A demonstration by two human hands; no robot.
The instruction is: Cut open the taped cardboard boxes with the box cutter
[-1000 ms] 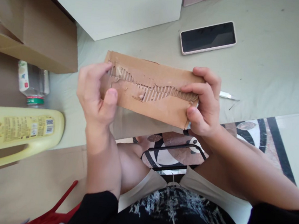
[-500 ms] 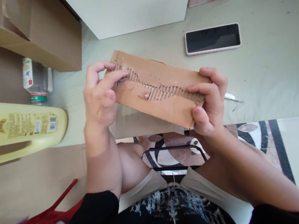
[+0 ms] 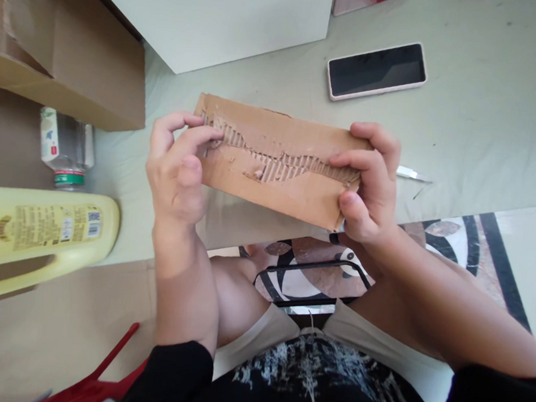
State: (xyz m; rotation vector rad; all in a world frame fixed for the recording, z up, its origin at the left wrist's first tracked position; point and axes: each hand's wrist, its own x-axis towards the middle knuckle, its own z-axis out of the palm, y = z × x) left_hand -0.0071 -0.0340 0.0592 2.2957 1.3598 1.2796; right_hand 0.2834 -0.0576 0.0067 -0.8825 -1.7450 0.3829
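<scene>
Between my two hands a small cardboard box (image 3: 312, 139) is held up, tilted down toward the right. Its top face is torn along the middle, baring the ribbed inner layer. My left hand (image 3: 176, 167) grips the box's left end, with fingers bent over the torn strip. At the right end my right hand (image 3: 374, 186) is closed on the box, two fingers on top and the thumb on the near edge. A craft knife (image 3: 410, 172), its handle partly hidden behind my right hand, lies on the table.
A phone (image 3: 378, 71) lies on the pale table cover (image 3: 484, 121). At the left are a large cardboard carton (image 3: 95, 77), a clear bottle (image 3: 67, 144) and a yellow jug (image 3: 99, 223). A white box (image 3: 248, 16) stands at the back.
Both hands and the cardboard box sit slightly further left in view; the phone and knife shift left too. The grip looks the same.
</scene>
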